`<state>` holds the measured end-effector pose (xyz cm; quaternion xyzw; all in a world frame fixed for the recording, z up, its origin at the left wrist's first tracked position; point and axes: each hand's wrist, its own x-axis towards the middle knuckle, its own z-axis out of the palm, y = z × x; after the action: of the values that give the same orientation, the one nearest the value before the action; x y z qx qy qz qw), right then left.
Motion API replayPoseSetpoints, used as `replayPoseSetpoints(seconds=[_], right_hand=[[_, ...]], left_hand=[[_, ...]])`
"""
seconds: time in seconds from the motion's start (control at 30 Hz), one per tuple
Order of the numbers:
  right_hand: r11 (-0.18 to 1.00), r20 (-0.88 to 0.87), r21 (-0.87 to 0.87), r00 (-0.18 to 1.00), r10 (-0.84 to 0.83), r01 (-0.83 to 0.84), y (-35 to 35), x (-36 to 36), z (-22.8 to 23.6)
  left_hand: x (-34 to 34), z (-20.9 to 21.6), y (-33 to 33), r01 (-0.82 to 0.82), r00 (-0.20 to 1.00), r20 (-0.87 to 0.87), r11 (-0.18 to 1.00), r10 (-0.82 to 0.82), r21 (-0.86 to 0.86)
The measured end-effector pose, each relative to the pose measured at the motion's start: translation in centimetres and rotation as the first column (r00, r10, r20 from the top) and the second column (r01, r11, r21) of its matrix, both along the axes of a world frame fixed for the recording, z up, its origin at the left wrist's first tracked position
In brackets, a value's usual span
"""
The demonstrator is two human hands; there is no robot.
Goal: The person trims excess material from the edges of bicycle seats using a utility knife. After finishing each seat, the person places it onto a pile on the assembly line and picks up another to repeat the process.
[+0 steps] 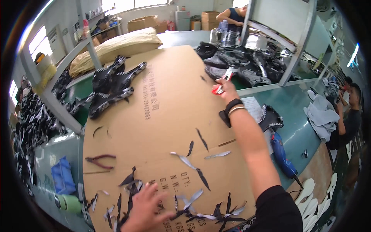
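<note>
My right hand reaches far forward over the brown cardboard sheet and grips red-handled scissors, close to a heap of black shoe uppers. A dark watch and a bracelet sit on that wrist. My left hand lies low at the near edge, fingers spread flat on the cardboard among several black and white trimmed scraps. It holds nothing.
Red-handled pliers lie on the cardboard's left side. More black uppers lie at the back left beside a stuffed sack. A blue power tool rests on the green table at right. Other people work at right and far back.
</note>
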<state>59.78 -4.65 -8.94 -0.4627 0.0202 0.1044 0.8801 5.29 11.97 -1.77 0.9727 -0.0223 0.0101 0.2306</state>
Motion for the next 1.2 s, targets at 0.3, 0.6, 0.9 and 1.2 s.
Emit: replayPoseSetpoints(seconds=[0.3,0.6,0.9,1.2], right_hand=[[0.948,-0.054,0.072,0.950,-0.306,0.310,5.3,0.1,-0.1],[0.981,0.001,-0.034,0.982,0.190,-0.190,-1.2,-13.6,7.6],[0.346,0.354,-0.917,0.003,0.935,0.199,-9.9,-45.8,12.3],[0.409,0.216,-0.853,0.493,0.843,-0.325,-16.1,-52.7,6.3]], left_hand=[[-2.1,-3.3,-2.1,0.045,0.985,-0.169,0.985,-0.017,0.164],[-1.2,-2.6,-1.2,0.037,0.982,-0.188,0.993,-0.015,0.111],[-4.2,-2.2,-7.6,-0.317,0.909,-0.391,-0.373,0.143,-0.872],[-10.6,-1.9,-11.5,-0.436,0.768,-0.449,-0.141,0.456,-0.889]])
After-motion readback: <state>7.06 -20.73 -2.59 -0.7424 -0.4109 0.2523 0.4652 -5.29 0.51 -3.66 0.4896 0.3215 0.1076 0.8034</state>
